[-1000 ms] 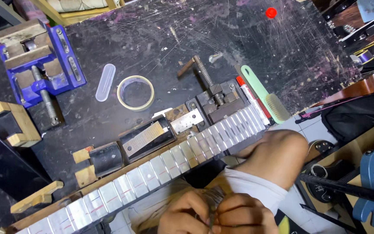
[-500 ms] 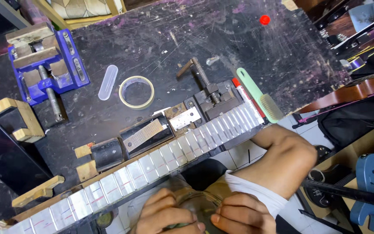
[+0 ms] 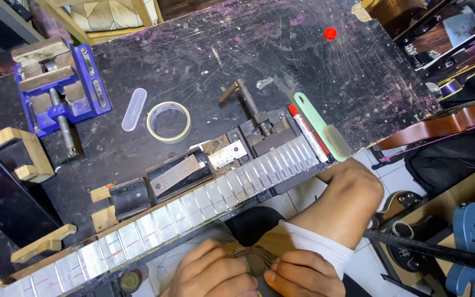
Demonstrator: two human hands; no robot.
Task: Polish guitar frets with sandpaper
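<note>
Head view: a small bundle of what appears to be steel wool (image 3: 255, 255) is pinched between the left hand (image 3: 210, 273) and right hand (image 3: 303, 275), held together. Both are seen just below the taped fretboard (image 3: 193, 206), whose long axis runs lower left to upper right; the left hand lies nearer it.

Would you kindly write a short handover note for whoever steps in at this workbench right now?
Left hand and right hand: both low over the lap, together pinching a small bundle of thin wires.
Guitar neck: lies along the bench's near edge, fretboard masked with tape between the frets, untouched.
Nearby: tape roll, green brush, blue vise.
Done: fretboard masked. Left: cannot tell.
</note>
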